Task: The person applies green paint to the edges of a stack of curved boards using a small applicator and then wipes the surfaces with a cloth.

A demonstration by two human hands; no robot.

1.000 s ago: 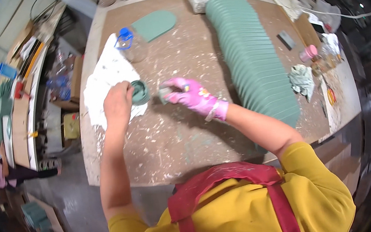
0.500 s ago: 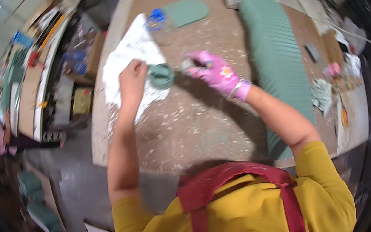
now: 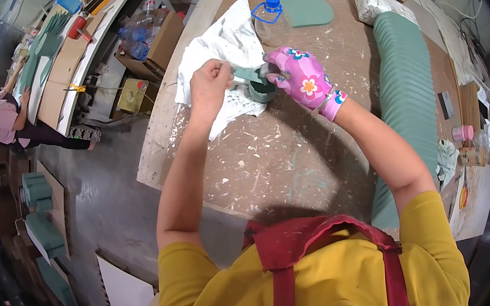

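On the far side of the speckled brown worktable (image 3: 294, 153), a clear plastic bottle (image 3: 268, 21) with a blue cap stands just beside a flat green rounded panel (image 3: 306, 10); a white wrapped bundle (image 3: 377, 5) lies at the head of a long row of green panels (image 3: 408, 90) set on edge. A small pink jar (image 3: 461, 133) sits near the right rim. To the left, beyond the table, an open cardboard box (image 3: 157, 35) holds bottles.

Compared with half a second ago, the view has swung so the table sits more to the right and both hands appear higher, but they remain together over the white cloth (image 3: 225, 45). The bare left hand (image 3: 210, 85) pinches one end of a small green piece (image 3: 256, 81); the right hand (image 3: 300, 78), in a pink flowered glove, closes its fingers around the other end, above the cloth's edge.

Grey concrete floor (image 3: 103, 195) lies left, where another person (image 3: 5, 118) works at a long bench (image 3: 64, 71).
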